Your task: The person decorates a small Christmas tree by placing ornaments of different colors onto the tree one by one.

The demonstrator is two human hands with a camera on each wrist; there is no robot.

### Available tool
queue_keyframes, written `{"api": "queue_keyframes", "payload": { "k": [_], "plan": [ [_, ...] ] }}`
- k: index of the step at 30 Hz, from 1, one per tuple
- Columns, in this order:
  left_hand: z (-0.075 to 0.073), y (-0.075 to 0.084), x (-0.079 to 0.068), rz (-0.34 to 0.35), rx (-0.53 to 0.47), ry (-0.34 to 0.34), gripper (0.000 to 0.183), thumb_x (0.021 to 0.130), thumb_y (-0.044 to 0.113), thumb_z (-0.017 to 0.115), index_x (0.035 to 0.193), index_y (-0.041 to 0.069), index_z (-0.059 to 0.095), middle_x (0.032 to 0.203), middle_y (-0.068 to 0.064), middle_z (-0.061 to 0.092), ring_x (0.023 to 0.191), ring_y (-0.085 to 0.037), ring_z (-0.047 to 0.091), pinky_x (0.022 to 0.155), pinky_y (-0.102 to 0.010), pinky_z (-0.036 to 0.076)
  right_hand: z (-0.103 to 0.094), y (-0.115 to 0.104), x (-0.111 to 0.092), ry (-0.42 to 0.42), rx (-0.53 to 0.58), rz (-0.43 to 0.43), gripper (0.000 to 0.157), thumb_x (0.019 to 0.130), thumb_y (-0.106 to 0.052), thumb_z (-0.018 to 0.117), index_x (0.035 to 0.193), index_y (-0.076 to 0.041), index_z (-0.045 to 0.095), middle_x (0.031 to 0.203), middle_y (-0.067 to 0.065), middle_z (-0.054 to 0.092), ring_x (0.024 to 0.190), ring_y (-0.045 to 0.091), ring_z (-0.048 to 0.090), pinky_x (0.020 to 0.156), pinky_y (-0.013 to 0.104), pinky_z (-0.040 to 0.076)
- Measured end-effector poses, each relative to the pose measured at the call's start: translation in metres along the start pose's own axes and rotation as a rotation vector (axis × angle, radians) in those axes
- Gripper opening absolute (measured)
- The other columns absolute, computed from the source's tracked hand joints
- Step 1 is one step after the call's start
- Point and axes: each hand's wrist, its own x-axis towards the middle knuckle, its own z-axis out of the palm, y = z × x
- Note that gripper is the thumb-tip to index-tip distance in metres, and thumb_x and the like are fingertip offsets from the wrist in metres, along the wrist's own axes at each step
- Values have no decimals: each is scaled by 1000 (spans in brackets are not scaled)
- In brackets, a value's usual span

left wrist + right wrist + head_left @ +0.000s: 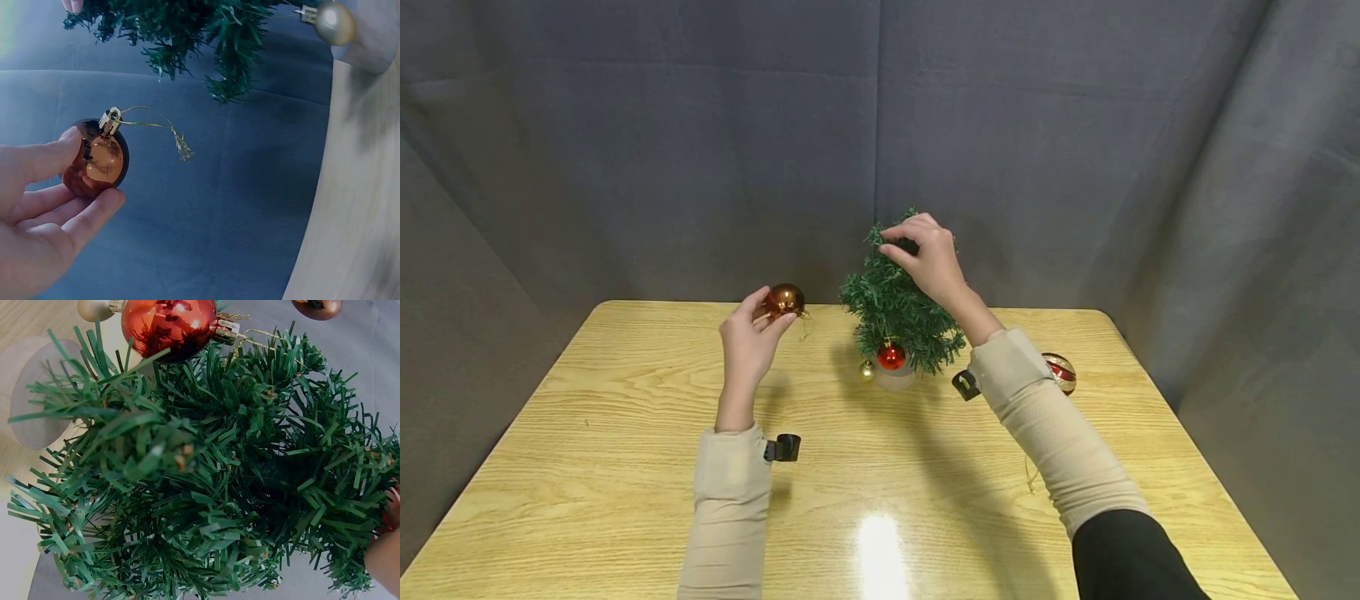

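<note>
My left hand (748, 337) holds a shiny copper-brown Christmas bauble (787, 298) between thumb and fingers, left of the small artificial Christmas tree (891, 292). In the left wrist view, a gold cord loop (150, 124) hangs from the cap of that bauble (103, 162). My right hand (931, 254) is at the tree's top, fingers bent and thumb below them; what lies between them is hidden. Beside this hand (384, 569), at the right wrist view's edge, shows a bit of something red (392, 506). A red bauble (891, 356) hangs low on the tree.
A small gold bauble (867, 369) hangs beside the tree's pale base (895, 379). Under my right forearm, a gold-and-red striped bauble (1060, 372) lies on the wooden table (625, 467), with a gold cord (1031, 475) nearer. Grey curtains (700, 167) stand behind the table.
</note>
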Motion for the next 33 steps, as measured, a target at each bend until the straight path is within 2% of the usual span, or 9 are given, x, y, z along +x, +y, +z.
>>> {"api": "queue_keyframes", "payload": {
  "k": [12,18,25,33],
  "plan": [
    [5,17,3,72,-21,5,53,78,7,68,125,-8,46,117,-23,53,105,-28,53,86,-31,44,-1,0,0,2,14,5,17,80,-8,67,94,1,69,91,13,64,89,24,51,79,36,40],
    [9,28,3,89,0,-16,54,79,10,68,125,-7,47,111,-22,54,102,-28,53,86,-33,44,-2,0,-1,12,27,2,17,81,-8,66,95,1,69,91,13,65,89,24,52,79,36,41],
    [16,39,4,111,-26,-36,53,79,10,68,126,-5,47,117,-20,52,104,-28,54,85,-30,44,-2,-1,-3,56,49,-22,17,81,-7,66,95,2,68,93,13,65,89,24,55,82,34,42],
    [20,50,9,149,-33,-26,53,78,9,68,125,-5,48,117,-19,53,103,-27,55,84,-29,45,0,-3,-8,116,-64,-179,12,78,-1,67,89,1,69,93,12,62,91,27,50,80,40,37]
  ]
}}
